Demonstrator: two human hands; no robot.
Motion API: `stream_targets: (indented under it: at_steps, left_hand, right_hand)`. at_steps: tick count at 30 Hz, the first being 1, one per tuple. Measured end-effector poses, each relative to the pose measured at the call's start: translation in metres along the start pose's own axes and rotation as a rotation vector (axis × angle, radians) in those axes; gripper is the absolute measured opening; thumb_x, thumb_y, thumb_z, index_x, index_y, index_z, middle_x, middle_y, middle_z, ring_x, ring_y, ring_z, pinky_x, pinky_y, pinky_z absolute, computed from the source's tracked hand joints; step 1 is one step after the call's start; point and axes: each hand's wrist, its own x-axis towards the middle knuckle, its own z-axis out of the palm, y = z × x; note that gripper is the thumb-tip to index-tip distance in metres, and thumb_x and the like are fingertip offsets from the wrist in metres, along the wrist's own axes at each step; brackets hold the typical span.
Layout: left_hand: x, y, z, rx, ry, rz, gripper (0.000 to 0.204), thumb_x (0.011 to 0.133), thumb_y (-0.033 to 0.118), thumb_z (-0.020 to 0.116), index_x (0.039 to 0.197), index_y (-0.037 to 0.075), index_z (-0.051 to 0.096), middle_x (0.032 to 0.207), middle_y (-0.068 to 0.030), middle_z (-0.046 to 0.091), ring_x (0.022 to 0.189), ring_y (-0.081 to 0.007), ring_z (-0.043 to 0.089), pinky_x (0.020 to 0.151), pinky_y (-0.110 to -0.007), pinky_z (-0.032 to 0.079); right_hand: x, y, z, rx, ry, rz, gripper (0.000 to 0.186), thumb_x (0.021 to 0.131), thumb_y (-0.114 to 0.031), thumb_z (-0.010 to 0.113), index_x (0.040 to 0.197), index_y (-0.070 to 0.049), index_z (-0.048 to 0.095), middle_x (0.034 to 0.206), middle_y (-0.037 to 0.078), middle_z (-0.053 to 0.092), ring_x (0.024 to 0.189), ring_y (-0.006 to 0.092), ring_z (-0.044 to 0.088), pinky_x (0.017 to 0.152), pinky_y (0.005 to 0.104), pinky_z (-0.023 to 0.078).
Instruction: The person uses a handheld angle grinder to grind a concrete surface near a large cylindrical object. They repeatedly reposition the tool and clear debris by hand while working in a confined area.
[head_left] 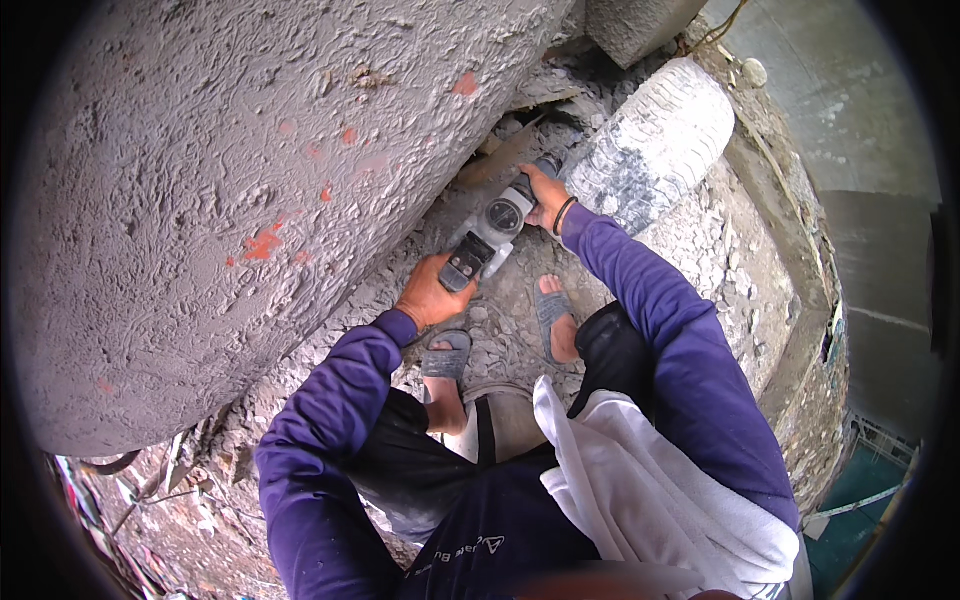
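Observation:
A grey-and-black power tool [490, 232], dusty and with a round dark disc on its body, lies slantwise between my two hands. My left hand [435, 292] is closed round its near black end. Around the narrower far end, my right hand [545, 197] is wrapped, with a dark band at the wrist. The far tip sits by rubble and is partly hidden by my fingers. A huge rounded mass [230, 200], coated in rough grey cement with orange-red patches, rises close beside the tool on the left.
A whitish, dusty tyre-shaped piece [660, 140] with a ribbed surface lies beyond my right hand. Broken rubble [715, 285] covers the ground around my sandalled feet. A raised edge [790, 240] runs along the right. White cloth [650, 480] hangs across my lap.

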Motion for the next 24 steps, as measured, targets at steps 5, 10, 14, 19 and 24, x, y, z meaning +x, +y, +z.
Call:
stream_targets:
  at_steps: [5,10,14,19,24]
  left_hand:
    - [0.005,0.004,-0.001,-0.041,0.011,0.026,0.029,0.084,0.023,0.077,0.102,0.000,0.073,0.091,-0.0264,0.074,0.093,-0.0457,0.073,0.079,-0.045,0.057]
    - [0.010,0.009,0.000,-0.001,0.028,0.032,0.029,0.084,0.022,0.077,0.101,-0.001,0.072,0.090,-0.0264,0.073,0.092,-0.0441,0.074,0.079,-0.045,0.057]
    - [0.010,-0.001,-0.002,-0.035,0.003,0.011,0.030,0.086,0.024,0.078,0.103,0.000,0.072,0.091,-0.0243,0.075,0.090,-0.0402,0.075,0.079,-0.044,0.056]
    - [0.018,-0.014,-0.005,-0.189,-0.024,0.005,0.027,0.091,0.024,0.077,0.105,0.001,0.073,0.091,-0.0200,0.076,0.086,-0.0337,0.075,0.079,-0.043,0.056]
    - [0.014,0.008,-0.008,-0.122,-0.017,0.007,0.025,0.087,0.017,0.075,0.106,0.000,0.072,0.092,-0.0215,0.076,0.090,-0.0350,0.075,0.080,-0.044,0.055]
  right_hand:
    - [0.009,-0.002,0.003,0.037,0.029,-0.026,0.045,0.097,-0.046,0.070,0.120,-0.007,0.064,0.103,0.009,0.074,0.090,0.0272,0.074,0.083,0.0500,0.059]
    - [0.027,-0.005,-0.009,0.084,-0.007,0.004,0.050,0.096,-0.041,0.075,0.125,-0.003,0.061,0.110,0.012,0.073,0.091,0.0292,0.075,0.079,0.0512,0.060]
    - [0.006,-0.006,0.004,0.128,0.025,-0.037,0.056,0.095,-0.041,0.078,0.129,-0.001,0.058,0.111,0.014,0.072,0.092,0.0297,0.075,0.078,0.0510,0.061]
    - [-0.002,-0.009,0.013,0.082,0.063,-0.087,0.064,0.094,-0.041,0.078,0.135,0.001,0.054,0.115,0.016,0.071,0.095,0.0306,0.075,0.080,0.0517,0.060]
    - [0.006,-0.002,0.012,0.099,0.062,-0.104,0.054,0.095,-0.041,0.072,0.128,-0.001,0.060,0.107,0.015,0.073,0.091,0.0278,0.074,0.081,0.0504,0.059]
